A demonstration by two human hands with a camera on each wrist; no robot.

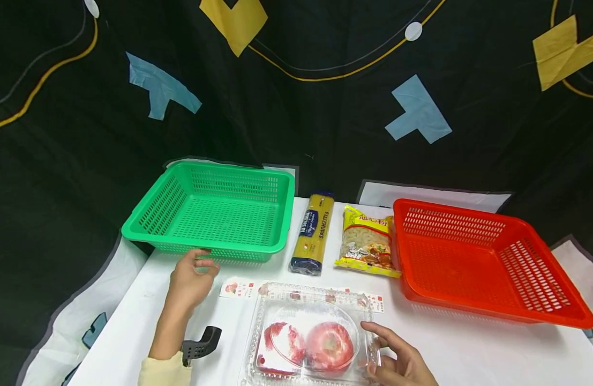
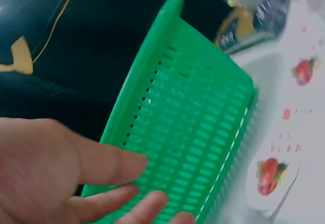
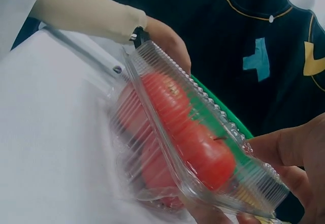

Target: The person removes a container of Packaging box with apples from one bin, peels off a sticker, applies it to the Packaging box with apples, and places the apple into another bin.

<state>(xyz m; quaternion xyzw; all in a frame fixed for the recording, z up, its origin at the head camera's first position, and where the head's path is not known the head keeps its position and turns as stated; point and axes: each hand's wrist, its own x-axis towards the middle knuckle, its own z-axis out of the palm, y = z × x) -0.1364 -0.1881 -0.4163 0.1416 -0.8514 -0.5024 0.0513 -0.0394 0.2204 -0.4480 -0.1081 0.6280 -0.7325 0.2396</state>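
Against the gripping right hand (image 1: 401,358) lies a clear container (image 1: 308,293).

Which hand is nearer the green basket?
Left: the left hand is just in front of the green basket; the right hand is farther away, holding the clear container.

My left hand (image 1: 192,279) is bare; at its wrist I wear a black band (image 1: 196,350) with small holes and a curved end, beside a cream sleeve (image 1: 165,371).
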